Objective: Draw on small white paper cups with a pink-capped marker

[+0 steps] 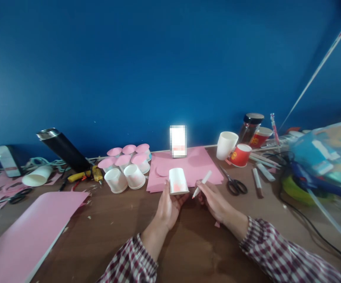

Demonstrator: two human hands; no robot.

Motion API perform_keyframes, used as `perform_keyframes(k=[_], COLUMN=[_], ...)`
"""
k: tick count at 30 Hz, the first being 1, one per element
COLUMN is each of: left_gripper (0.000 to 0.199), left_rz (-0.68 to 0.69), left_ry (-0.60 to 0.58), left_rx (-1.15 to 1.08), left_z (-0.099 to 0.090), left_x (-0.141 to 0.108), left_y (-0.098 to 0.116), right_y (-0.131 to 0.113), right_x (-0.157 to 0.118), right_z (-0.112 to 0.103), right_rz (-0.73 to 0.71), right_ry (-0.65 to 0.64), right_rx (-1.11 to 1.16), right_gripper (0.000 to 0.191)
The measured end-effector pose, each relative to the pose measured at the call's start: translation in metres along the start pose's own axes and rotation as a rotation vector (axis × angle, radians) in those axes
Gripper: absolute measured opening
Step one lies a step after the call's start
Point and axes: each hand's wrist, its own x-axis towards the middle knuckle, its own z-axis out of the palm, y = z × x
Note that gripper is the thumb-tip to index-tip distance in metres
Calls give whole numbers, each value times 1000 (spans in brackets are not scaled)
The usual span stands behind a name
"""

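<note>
In my left hand is a white paper cup, turned upside down, with a pale orange-pink patch on its side. My fingers wrap round its lower part. My right hand grips a white marker pen whose reddish tip points down beside the cup, apart from it. Behind the cup lie pink paper sheets with a pink paper disc on top. To the left stand several cups with pink tops and two white cups in front of them.
Black scissors and loose markers lie to the right, near a red paper cup and a white cup. On the left are a yellow glue gun, a black flask and pink paper. A blue wall rises behind.
</note>
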Motion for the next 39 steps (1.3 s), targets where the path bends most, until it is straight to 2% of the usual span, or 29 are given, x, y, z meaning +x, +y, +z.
perform_keyframes(k=[9, 30, 35, 39], left_gripper=[40, 38, 41, 44], left_rz=[3, -10, -26, -44], left_ry=[-4, -4, -21, -41], left_rx=[9, 11, 17, 13], left_z=[0, 1, 3, 2], left_x=[0, -1, -3, -2], left_y=[0, 1, 3, 4], right_y=[7, 1, -5, -7], right_x=[5, 1, -3, -8], right_z=[-3, -2, 0, 4], right_rz=[-7, 13, -33, -170], right_ry=[-19, -9, 19, 98], right_rx=[-2, 30, 44, 24], right_gripper=[36, 31, 34, 36])
